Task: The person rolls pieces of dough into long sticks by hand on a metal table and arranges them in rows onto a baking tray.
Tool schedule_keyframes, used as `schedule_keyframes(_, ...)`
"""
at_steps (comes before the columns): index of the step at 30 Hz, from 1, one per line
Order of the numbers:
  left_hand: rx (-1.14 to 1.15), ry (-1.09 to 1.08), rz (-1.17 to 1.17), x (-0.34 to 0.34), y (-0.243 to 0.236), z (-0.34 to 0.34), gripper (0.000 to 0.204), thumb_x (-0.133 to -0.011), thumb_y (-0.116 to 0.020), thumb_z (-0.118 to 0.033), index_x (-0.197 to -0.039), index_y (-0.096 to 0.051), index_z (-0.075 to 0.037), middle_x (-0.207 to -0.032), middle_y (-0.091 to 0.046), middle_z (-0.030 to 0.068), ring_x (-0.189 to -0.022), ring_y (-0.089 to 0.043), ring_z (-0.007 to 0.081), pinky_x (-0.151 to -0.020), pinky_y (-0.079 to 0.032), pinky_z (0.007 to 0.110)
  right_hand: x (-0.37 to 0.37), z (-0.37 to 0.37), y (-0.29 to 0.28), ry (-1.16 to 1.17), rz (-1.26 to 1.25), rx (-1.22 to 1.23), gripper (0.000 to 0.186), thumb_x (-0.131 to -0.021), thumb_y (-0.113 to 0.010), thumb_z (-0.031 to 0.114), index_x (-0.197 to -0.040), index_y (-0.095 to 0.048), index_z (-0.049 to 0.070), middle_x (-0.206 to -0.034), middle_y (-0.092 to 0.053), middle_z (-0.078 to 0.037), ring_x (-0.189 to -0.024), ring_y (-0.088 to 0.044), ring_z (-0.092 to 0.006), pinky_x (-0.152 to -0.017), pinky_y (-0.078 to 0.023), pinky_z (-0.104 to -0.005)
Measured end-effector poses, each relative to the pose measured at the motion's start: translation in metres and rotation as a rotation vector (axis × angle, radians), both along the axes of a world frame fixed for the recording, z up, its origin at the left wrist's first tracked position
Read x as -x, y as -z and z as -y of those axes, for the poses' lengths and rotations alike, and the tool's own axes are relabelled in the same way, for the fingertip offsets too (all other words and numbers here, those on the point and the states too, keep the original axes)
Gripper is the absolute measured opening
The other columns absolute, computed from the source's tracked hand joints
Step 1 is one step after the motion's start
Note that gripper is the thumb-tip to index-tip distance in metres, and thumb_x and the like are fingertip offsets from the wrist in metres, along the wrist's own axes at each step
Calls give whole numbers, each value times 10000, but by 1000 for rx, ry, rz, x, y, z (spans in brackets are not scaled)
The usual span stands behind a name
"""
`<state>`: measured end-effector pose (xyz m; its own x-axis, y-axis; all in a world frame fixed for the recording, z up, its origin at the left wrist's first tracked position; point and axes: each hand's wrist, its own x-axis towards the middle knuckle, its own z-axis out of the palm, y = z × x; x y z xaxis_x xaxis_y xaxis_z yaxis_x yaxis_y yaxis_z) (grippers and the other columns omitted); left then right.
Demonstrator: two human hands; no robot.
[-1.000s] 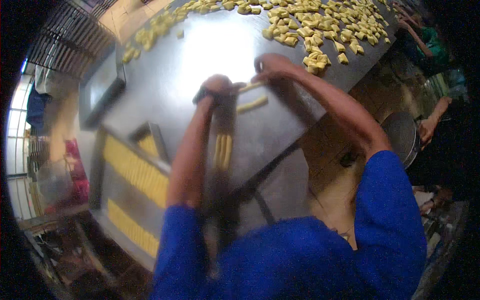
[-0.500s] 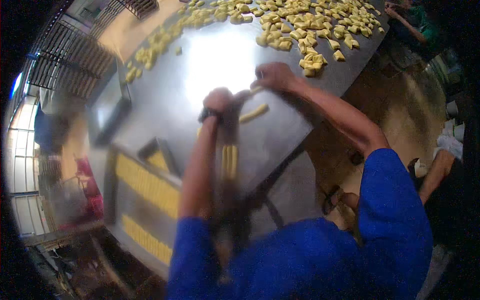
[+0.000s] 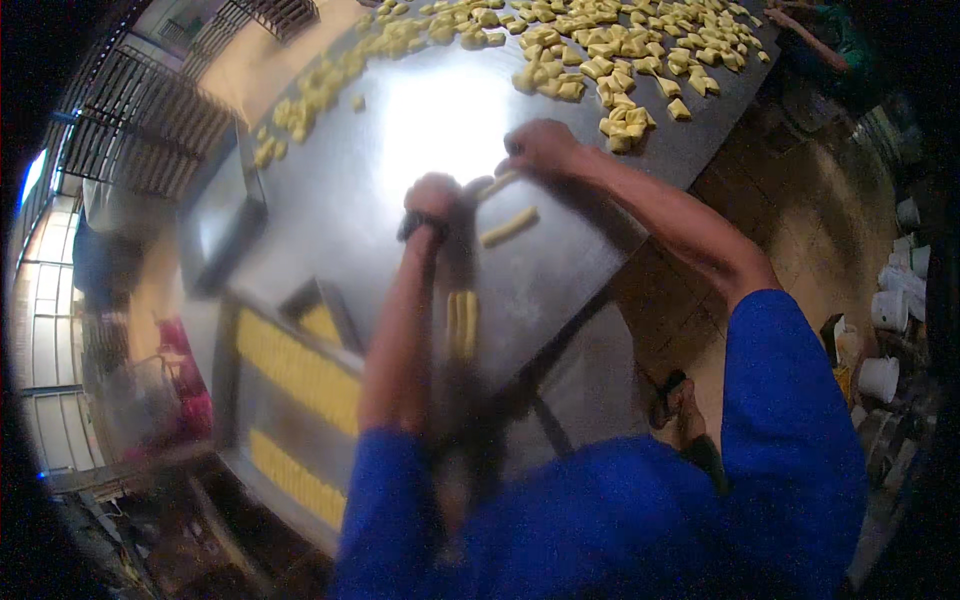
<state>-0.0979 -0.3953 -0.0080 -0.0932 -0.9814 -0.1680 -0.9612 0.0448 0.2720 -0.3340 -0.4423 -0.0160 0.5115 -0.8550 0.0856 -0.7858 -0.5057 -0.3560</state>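
Over the metal table, my left hand, with a dark band at its wrist, is closed at one end of a pale yellow dough stick. My right hand has its fingers curled at the other end of this stick, farther right. Only the middle of the dough shows between the hands; its ends are hidden. Another dough stick lies loose just nearer to me. Three more dough sticks lie side by side to the right of my left forearm.
At the left stands a metal tray with two rows of dough sticks. An angular metal piece sits at its far edge. Many cut dough pieces cover the far side of the table. A co-worker's arm shows at the far right.
My hands have barely moved; the dough between them shows more clearly. The person at the right edge, near the white buckets, has gone out of view.
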Motion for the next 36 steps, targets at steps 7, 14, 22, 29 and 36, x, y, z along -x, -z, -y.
schedule_keyframes(7,52,-63,40,5,-5,-8,711,-726,-721,-739,-786,-744,-32,-705,-718,114,-634,-696,253,-644,-558,383,-6,6,4,-60,-84,24,594,-735,-730,682,-738,-703,88,-696,-673,-134,-701,-679,-322,-668,-541,-434)
schedule_keyframes(14,124,-28,-142,-10,-9,-21,707,-726,-724,-737,-817,-750,-36,-739,-725,117,-692,-706,251,-675,-560,386,4,1,-25,10,102,-272,545,-809,-722,610,-770,-761,67,-671,-693,-100,-627,-667,-251,-652,-535,-403)
schedule_keyframes(22,-43,-15,13,0,-11,-69,849,-716,-597,-848,-864,-748,-26,-798,-721,156,-738,-711,286,-669,-557,423,1,-61,-28,-63,-87,-181,568,-762,-772,597,-827,-767,33,-674,-685,-122,-606,-647,-262,-635,-536,-404)
schedule_keyframes(29,-50,-4,23,2,-16,-65,843,-740,-575,-847,-840,-740,-27,-791,-713,171,-723,-703,293,-657,-551,428,-4,-58,-36,-21,-211,-296,689,-699,-715,740,-839,-753,66,-760,-708,-125,-750,-700,-332,-695,-556,-455)
schedule_keyframes(36,-30,12,-20,1,-5,-67,766,-688,-685,-801,-796,-711,-44,-767,-718,160,-718,-714,296,-658,-563,414,-6,-68,-19,-83,-283,-131,669,-694,-698,757,-810,-744,100,-786,-712,-130,-789,-704,-352,-702,-557,-478)
